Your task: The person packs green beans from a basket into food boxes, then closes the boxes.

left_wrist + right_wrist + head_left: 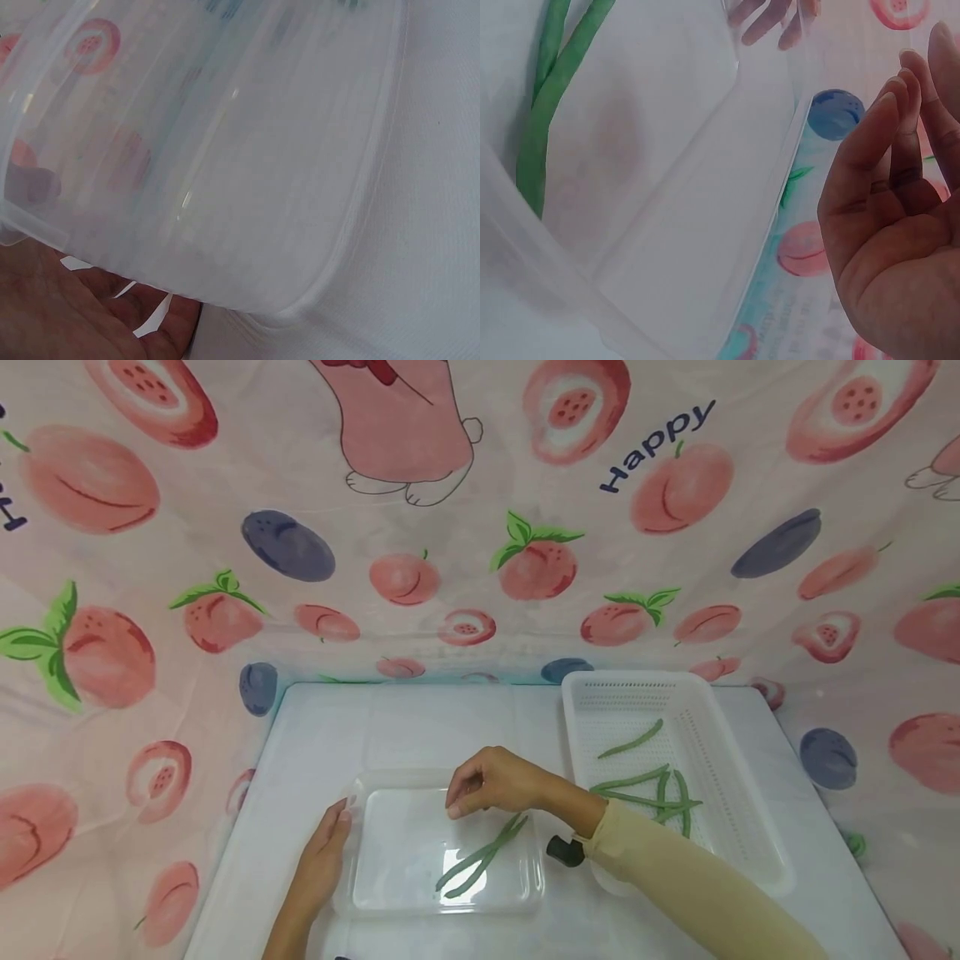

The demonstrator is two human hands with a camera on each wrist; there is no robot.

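Two green beans (495,845) lie crossed in a clear plastic box (347,893). The left hand (324,860) touches the box's left wall from outside; its fingers show below the wall (202,187) in the left wrist view. Above the box is the right hand (498,781), its fingers loosely bent and holding nothing. A gap shows between the thumb and fingers of the right hand (900,225) in the right wrist view, where the beans (536,142) are at the left. To the right, several green beans (632,743) lie in a white perforated basket (572,718).
Both containers stand on a white-covered table (442,727). The right forearm, in a pale yellow sleeve (690,885), crosses the basket's near left part and hides some of it. A fruit-printed cloth (450,543) hangs behind and beside the table. A black device (565,852) sits at the right wrist.
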